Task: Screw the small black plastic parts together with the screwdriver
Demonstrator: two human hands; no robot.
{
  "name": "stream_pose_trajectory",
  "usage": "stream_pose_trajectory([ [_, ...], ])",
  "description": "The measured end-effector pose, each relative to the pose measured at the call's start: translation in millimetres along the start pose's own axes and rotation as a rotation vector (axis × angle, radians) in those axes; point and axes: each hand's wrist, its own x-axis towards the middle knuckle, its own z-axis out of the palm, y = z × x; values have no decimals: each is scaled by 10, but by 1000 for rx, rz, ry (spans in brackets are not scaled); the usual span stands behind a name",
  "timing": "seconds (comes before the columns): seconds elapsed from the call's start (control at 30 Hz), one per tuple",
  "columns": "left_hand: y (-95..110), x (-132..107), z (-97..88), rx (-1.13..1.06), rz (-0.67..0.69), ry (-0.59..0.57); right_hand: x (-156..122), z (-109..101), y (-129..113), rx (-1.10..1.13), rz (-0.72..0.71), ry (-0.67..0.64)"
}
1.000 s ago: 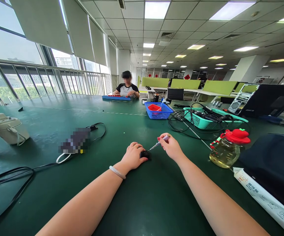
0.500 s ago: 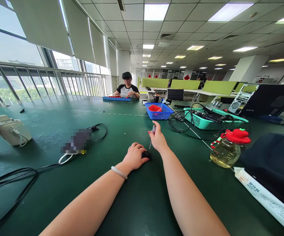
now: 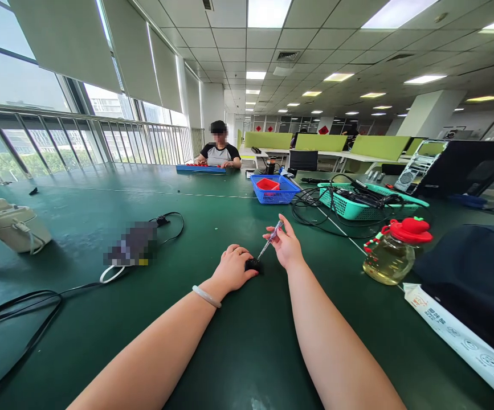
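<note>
Green counter surface spreads around the left grip and the right grip, its far edge well beyond them, where I can see a person in a dark cap behind a blue tray. A blue basket stands ahead of the right grip, a red-lidded jar well to its right, and a cream case far left of the left grip. Within the left grip sits a small black piece, compact and dark, its details too small to read. A slim screwdriver, shiny-handled and thin-shafted, slants down to it from the right grip; whether the tip touches, I cannot tell. The left grip lies palm down, fingers and thumb closed round the piece; the right grip pinches the screwdriver's handle, its forearm reaching in from the near right
</note>
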Motion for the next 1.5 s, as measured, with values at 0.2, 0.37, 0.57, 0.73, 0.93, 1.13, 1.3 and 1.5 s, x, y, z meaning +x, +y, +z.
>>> stream_pose_trajectory([
  [0.2, -11, -5, 2, -7, -4, -9, 12, -97, 43, 104, 45, 33],
  [0.37, -22, -11, 15, -8, -2, -6, 32, -140, 74, 86, 51, 49],
  [0.57, -33, -4, 25, -7, 6, -12, 24, -160, 73, 25, 47, 75],
  [0.73, -36, -3, 28, -14, 3, -9, 15, -162, 65, -35, 84, 94],
  [0.93, -31, -2, 23, -12, 5, -20, -10, -138, 59, -78, 144, 53],
  [1.13, -44, -1, 36, -13, 7, -17, -10, -129, 50, -52, 116, 116],
  [1.3, -41, -2, 31, -8, 7, -19, -7, -140, 58, -44, 124, 111],
  [1.5, -28, -7, 19, -12, 4, -24, 8, -161, 99, -70, 158, 72],
])
